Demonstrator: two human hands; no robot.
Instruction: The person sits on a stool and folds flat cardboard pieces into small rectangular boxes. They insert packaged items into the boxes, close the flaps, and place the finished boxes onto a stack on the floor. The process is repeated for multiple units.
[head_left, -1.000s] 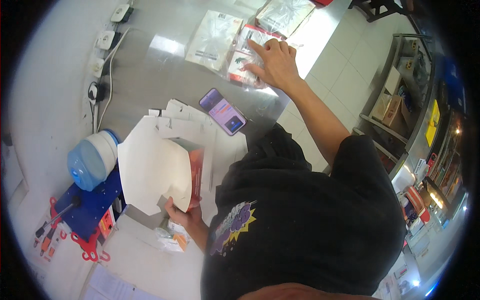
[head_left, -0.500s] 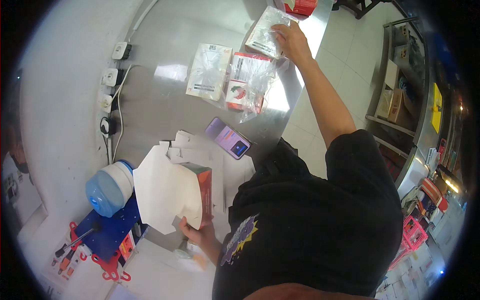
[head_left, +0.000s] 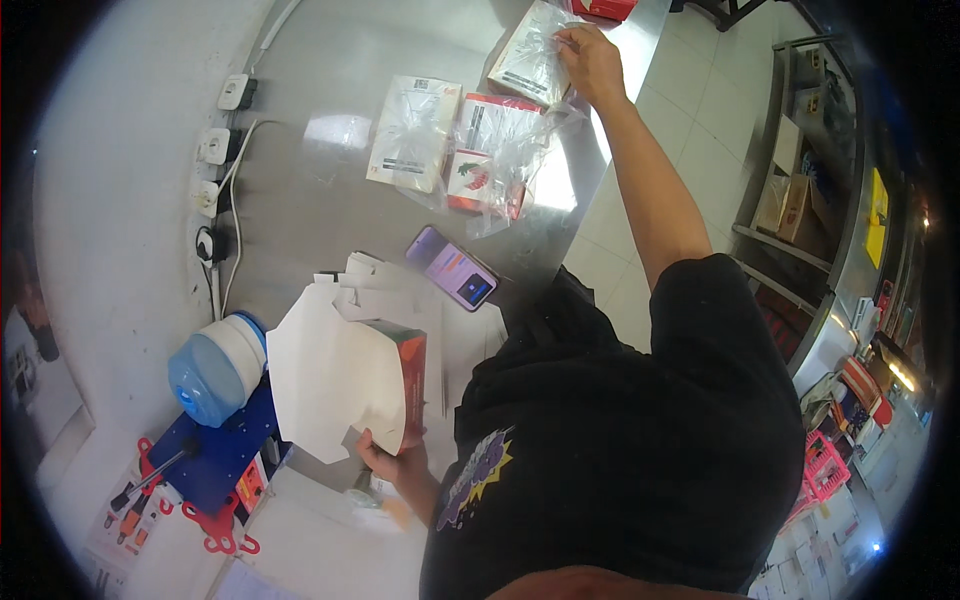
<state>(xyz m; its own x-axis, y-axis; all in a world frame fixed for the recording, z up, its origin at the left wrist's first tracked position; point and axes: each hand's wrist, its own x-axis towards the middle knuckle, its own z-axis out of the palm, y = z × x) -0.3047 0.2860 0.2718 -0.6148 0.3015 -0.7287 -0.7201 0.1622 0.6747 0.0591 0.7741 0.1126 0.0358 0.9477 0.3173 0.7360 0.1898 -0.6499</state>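
My left hand [head_left: 392, 462] grips the lower edge of an open cardboard box [head_left: 335, 365], white inside with a red-orange printed side. The thumb lies against a small flap, and the other fingers are partly hidden. At the far end of the metal table, my right hand [head_left: 592, 62] pinches the clear plastic around a white bagged box [head_left: 530, 62]. Nearer to me lie another white bagged box [head_left: 413, 135] and a red-and-white bagged box [head_left: 492, 155] with a strawberry picture. A purple phone [head_left: 453, 268] with a lit screen rests between these and the open box.
Power sockets [head_left: 218, 147] and cables run along the wall at left. A blue-and-white round container [head_left: 215, 370] stands beside a blue board [head_left: 225, 455]. Another red box [head_left: 605, 8] sits at the table's far end. Shelving [head_left: 790, 215] stands across the tiled floor at right.
My right hand's fingers have drawn closer together on the plastic of the far bagged box. My left hand keeps its hold on the open box. The whole view has shifted slightly.
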